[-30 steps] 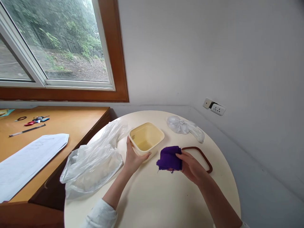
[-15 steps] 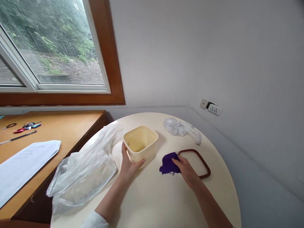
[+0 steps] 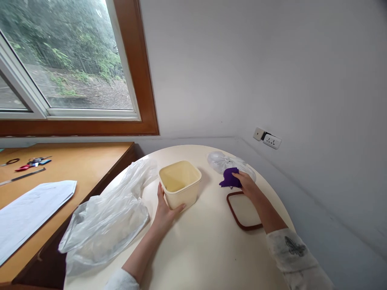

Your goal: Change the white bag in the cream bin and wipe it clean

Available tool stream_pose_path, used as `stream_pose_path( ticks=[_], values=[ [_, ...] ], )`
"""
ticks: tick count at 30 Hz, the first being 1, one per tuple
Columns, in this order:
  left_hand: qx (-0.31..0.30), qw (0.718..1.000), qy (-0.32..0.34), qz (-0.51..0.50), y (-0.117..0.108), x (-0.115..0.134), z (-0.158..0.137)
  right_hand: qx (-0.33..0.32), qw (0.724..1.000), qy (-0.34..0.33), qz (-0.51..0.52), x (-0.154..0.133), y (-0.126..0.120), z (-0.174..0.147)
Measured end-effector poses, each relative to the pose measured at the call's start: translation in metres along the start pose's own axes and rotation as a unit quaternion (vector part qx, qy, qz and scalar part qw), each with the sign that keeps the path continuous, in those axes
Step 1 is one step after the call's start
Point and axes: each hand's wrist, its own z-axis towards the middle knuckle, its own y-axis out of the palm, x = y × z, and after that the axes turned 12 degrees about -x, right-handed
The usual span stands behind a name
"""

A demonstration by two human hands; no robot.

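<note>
A cream plastic container (image 3: 183,197), lidless, stands on the round table. My left hand (image 3: 165,211) grips its near left side, thumb along the front wall and fingers on the left. In my right hand (image 3: 245,182) is a purple cloth (image 3: 230,178) with a ragged lower edge, pinched between thumb and fingers. That hand is at the table's right side, just in front of a knotted white plastic bag (image 3: 217,160), which the cloth and hand partly cover. Below my right forearm lies a brown square frame (image 3: 234,213), its right side hidden by the arm.
A large clear plastic bag (image 3: 111,217) lies crumpled along the left of the round table (image 3: 193,257). On the wooden desk (image 3: 90,155) are papers (image 3: 39,205), keys (image 3: 36,162) and a hair tie (image 3: 12,161). A wall socket (image 3: 272,141) is at the right.
My right hand has carried the purple cloth away from me and to the right, from beside the brown frame to the knotted bag. My left hand keeps its grip on the container.
</note>
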Motion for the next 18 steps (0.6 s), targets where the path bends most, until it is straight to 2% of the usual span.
stream_pose_path(
  ticks=[6,12,18],
  values=[
    [-0.011,1.0,-0.005,-0.012,-0.002,-0.003,0.0,-0.019,0.995,0.053,-0.081,0.021,-0.013,0.025],
    [-0.009,1.0,0.009,-0.022,-0.002,-0.002,0.0,0.025,0.973,0.08,-0.214,0.035,-0.024,0.041],
    [-0.028,0.999,-0.003,-0.043,-0.003,-0.004,0.001,0.065,0.95,0.083,-0.294,0.046,-0.037,0.045]
  ],
)
